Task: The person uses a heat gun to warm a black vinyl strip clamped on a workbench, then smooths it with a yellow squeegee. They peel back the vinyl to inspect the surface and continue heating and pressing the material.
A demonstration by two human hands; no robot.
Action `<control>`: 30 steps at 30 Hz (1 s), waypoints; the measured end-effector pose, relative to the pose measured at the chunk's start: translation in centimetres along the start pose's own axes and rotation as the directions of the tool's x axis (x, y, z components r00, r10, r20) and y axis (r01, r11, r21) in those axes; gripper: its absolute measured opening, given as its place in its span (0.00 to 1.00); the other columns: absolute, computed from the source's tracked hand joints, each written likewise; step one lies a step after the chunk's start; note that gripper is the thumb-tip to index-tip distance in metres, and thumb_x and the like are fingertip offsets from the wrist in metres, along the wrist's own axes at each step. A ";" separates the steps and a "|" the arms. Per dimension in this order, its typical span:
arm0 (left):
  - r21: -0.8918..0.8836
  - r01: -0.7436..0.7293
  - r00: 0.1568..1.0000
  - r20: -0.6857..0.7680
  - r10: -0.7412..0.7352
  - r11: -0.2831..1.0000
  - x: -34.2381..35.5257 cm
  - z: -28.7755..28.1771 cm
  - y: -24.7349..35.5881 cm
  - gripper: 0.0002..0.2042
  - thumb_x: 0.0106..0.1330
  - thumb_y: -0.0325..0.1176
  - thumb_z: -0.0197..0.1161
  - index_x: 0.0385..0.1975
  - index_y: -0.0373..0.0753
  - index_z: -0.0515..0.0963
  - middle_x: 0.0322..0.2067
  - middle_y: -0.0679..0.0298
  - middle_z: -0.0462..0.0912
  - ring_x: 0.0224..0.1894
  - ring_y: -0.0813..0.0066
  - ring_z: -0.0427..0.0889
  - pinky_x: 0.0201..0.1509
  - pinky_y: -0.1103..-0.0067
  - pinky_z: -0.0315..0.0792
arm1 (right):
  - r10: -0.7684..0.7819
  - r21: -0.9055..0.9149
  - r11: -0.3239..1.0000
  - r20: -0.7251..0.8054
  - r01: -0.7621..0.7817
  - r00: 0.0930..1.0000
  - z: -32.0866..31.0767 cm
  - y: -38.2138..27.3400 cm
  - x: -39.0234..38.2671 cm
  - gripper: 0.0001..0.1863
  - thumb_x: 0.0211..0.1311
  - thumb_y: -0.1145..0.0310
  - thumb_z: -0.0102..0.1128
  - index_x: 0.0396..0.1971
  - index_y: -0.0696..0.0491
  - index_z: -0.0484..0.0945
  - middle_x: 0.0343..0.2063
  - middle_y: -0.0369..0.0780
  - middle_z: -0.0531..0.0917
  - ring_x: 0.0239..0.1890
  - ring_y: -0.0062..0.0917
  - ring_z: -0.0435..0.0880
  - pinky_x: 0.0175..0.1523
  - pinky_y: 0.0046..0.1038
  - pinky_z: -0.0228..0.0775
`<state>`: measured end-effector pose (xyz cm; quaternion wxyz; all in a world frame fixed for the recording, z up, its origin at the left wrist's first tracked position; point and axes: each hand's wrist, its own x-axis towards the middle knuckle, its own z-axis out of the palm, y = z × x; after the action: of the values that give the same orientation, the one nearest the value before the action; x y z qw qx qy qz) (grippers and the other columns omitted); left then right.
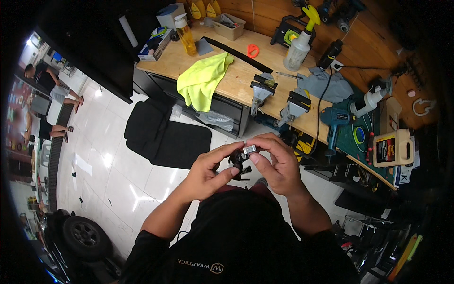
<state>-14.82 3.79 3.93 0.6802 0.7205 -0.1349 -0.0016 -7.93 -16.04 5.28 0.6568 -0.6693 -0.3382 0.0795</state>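
A black shirt (236, 246) is closest, in front of the wooden bench (246, 42), and it has one small pale badge with letters on it. Next come two hands, close together in front of the bench. The left hand (211, 171) is half curled, and its thumb and pointing finger pinch a small dark part (238, 163). The right hand (278, 164) is curled too, and its thumb and fingers pinch one shiny silver piece (249, 150) right beside the dark part. I cannot tell if those two bits are joined. Both are held up in front of the bench. One black mat (184, 142) lies on the white floor (137, 182), also in front of the bench. Two vises (261, 93) are at the bench's front edge, and one bright yellow cloth (204, 78) hangs over that edge, more to the left. At the bench's right end are one blue power tool (335, 122) and one tan jug (395, 146) with a dark printed label. Toward the back of the bench are one spray bottle (297, 53) with a yellow-green top, one black bottle (330, 54) with a yellow-green mark, one bottle of yellow liquid (186, 39) and one pale bin (228, 29). Far left of the bench are two people (46, 79).
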 end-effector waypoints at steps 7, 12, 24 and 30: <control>-0.441 0.177 0.982 0.018 -0.188 0.880 0.4 0.0 -1.0 0.24 0.66 0.26 0.54 0.63 0.31 0.66 0.55 0.56 0.76 0.58 0.74 0.71 0.63 0.79 0.62 | -0.116 -0.205 0.973 -0.032 0.107 0.993 0.6 -0.4 1.0 0.12 0.60 0.77 0.60 0.44 0.59 0.77 0.35 0.43 0.79 0.36 0.29 0.80 0.42 0.27 0.71; -0.645 0.254 0.959 0.069 -0.275 0.721 1.5 -0.8 -1.5 0.21 0.68 0.31 0.51 0.59 0.26 0.69 0.52 0.54 0.78 0.55 0.71 0.74 0.62 0.77 0.63 | -0.150 -0.287 0.948 -0.025 0.136 0.988 0.6 -0.4 1.4 0.13 0.60 0.75 0.61 0.45 0.58 0.76 0.34 0.44 0.79 0.34 0.35 0.81 0.39 0.31 0.73; -0.646 0.367 0.895 0.049 -0.443 0.670 3.1 -0.4 -1.0 0.16 0.66 0.34 0.57 0.47 0.29 0.77 0.31 0.65 0.79 0.26 0.85 0.72 0.29 0.86 0.65 | -0.132 -0.409 0.903 0.035 0.134 0.991 0.4 -0.2 1.4 0.11 0.61 0.75 0.59 0.43 0.60 0.74 0.34 0.45 0.77 0.34 0.38 0.80 0.38 0.35 0.73; -0.580 0.317 0.937 0.072 -0.341 0.750 2.6 -0.6 -2.0 0.15 0.68 0.29 0.55 0.51 0.30 0.77 0.45 0.58 0.82 0.48 0.75 0.79 0.55 0.81 0.68 | -0.147 -0.352 0.924 0.029 0.147 0.989 -0.5 0.0 1.6 0.12 0.61 0.75 0.58 0.44 0.59 0.75 0.36 0.45 0.78 0.38 0.38 0.81 0.42 0.35 0.73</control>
<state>-11.82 3.97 2.46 0.8594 0.4890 0.0141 -0.1487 -6.43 -15.55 5.87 0.5296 -0.7490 -0.3968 -0.0313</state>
